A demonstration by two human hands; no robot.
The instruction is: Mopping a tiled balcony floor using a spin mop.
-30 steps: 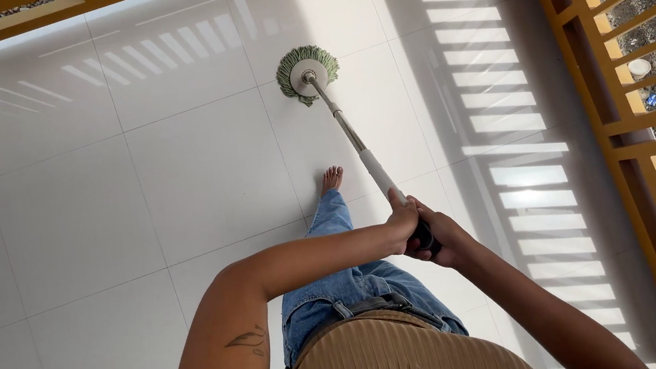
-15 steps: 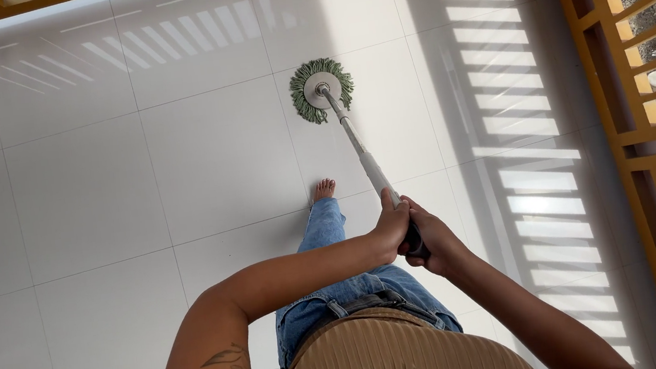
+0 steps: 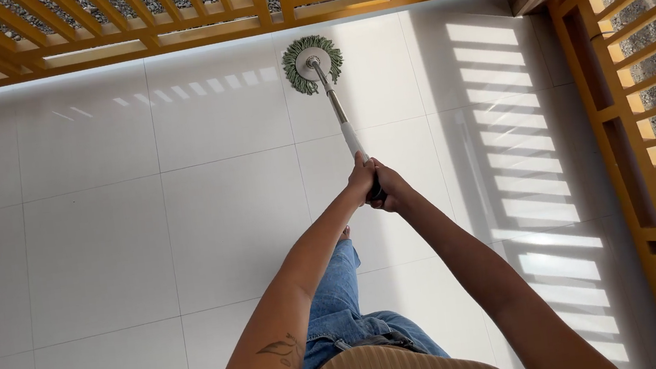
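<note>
While both hands (image 3: 374, 180) clasp its near end, the mop (image 3: 332, 100) slants toward the railing (image 3: 159, 30).

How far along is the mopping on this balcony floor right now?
Nothing on the white tiled floor shows which tiles are already mopped: no wet streaks visible. In hand: both the left hand and right hand grip the mop handle, with the green mop head against the far wooden railing. How much is left cannot be judged.

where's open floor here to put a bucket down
Bare tiles spread left of the mop and arms, up to the far railing. Sunlit tiles right, beside the side railing, are narrower. Crowded where both hands grip the handle.
</note>
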